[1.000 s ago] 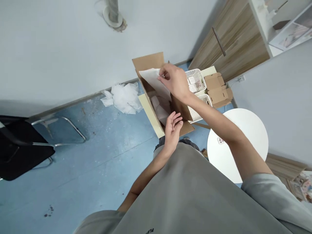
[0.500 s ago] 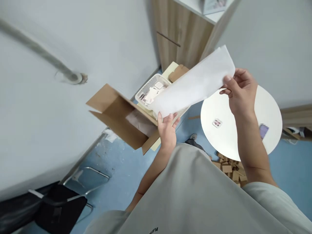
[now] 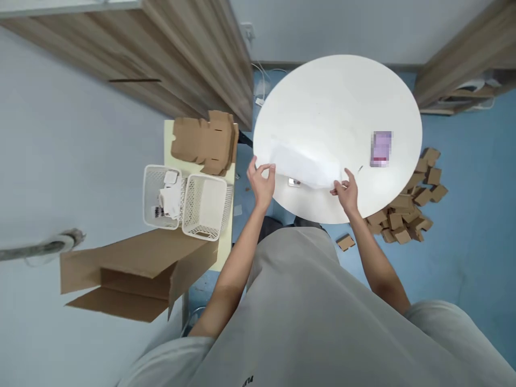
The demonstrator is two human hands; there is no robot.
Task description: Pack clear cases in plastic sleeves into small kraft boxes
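A thin white sheet, slightly see-through, is stretched between my hands low over the near part of the round white table. At its left end, my left hand pinches the sheet between thumb and finger, other fingers raised. My right hand grips the right end near the lower corner, with the index finger lifted. Partly covered by the sheet's lower edge is a small white case with dark spots. Whether the sheet touches the tabletop I cannot tell.
A purple, pixelated item lies on the table's right. To the left, a pale yellow table bears flat cardboard pieces, a white basket and another basket with white pieces. An open cardboard box stands nearby. Small boxes litter the floor.
My view has turned right, towards the round table. The white sheet has moved with both hands from beside the cardboard box to over the table, and is now held more level.
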